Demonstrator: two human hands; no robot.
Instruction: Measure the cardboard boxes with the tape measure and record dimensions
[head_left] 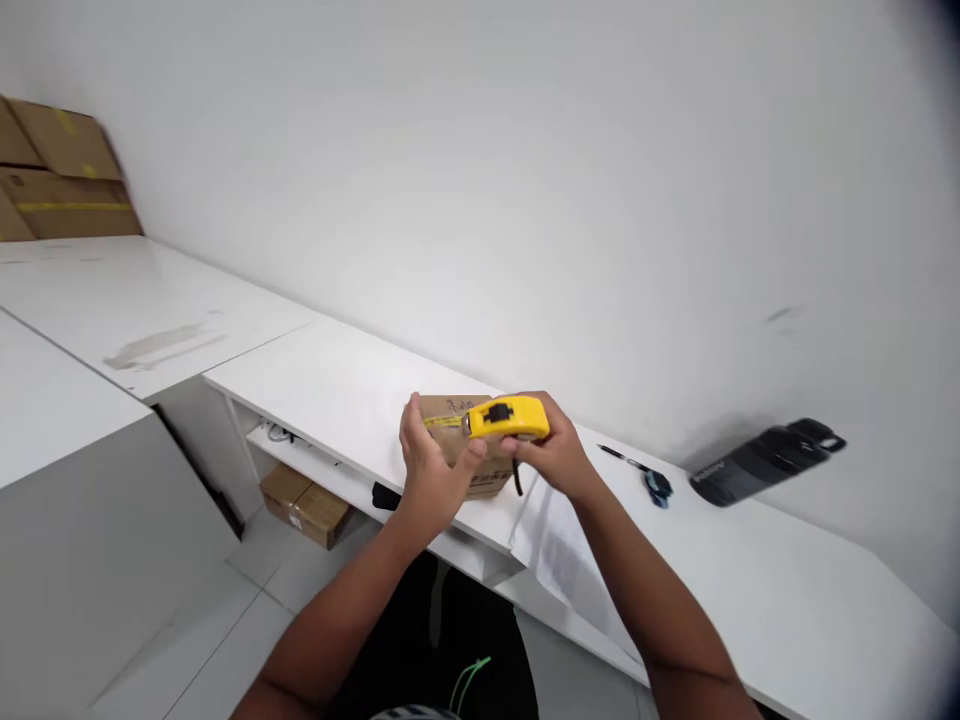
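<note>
My right hand (553, 452) is closed around a yellow tape measure (508, 417), held just above a small cardboard box (457, 432) on the white counter (352, 385). A short length of yellow tape runs left from the case to my left hand (429, 468). That hand pinches the tape's end at the box's left edge, with its thumb reaching toward the case. The box has handwriting on top. Part of the box is hidden behind both hands.
Sheets of paper (559, 550) hang over the counter's front edge under my right forearm. Scissors (651, 480) and a dark bottle (765, 460) lie to the right by the wall. A cardboard box (307, 505) sits on the floor below. Flattened cartons (60, 180) lean at far left.
</note>
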